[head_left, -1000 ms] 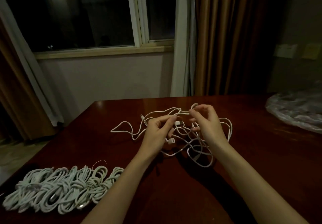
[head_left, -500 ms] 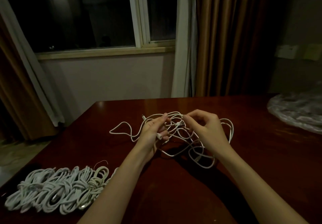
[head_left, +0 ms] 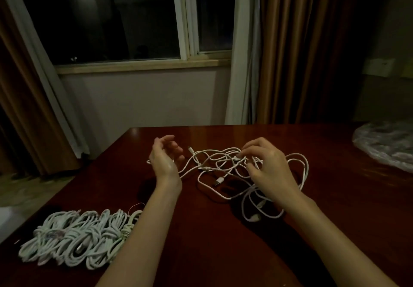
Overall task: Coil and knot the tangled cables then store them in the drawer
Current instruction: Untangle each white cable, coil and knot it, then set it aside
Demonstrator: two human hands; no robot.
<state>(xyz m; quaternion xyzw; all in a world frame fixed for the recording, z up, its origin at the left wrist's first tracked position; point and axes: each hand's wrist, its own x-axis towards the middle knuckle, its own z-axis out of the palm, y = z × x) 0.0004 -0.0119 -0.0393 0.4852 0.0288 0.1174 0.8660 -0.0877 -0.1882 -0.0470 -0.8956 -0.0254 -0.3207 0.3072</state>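
A tangle of white cables (head_left: 225, 170) lies on the dark wooden table (head_left: 223, 253), with plugs sticking out among its loops. My right hand (head_left: 267, 170) is over the right part of the tangle, fingertips pinching a strand near a plug. My left hand (head_left: 165, 157) is at the left end, palm turned inward and fingers loosely curled, a strand running past its fingers. Whether it grips that strand is unclear. A row of coiled, knotted white cables (head_left: 80, 239) lies at the near left of the table. No drawer is in view.
A crumpled clear plastic bag (head_left: 386, 148) lies at the table's right edge. Behind the table are a wall, a dark window and brown curtains (head_left: 297, 47). The table's left edge runs diagonally past the coiled cables.
My hands have moved apart: the left hand swung left and opened out, and the right hand shifted right, spreading the tangle wider across the table.
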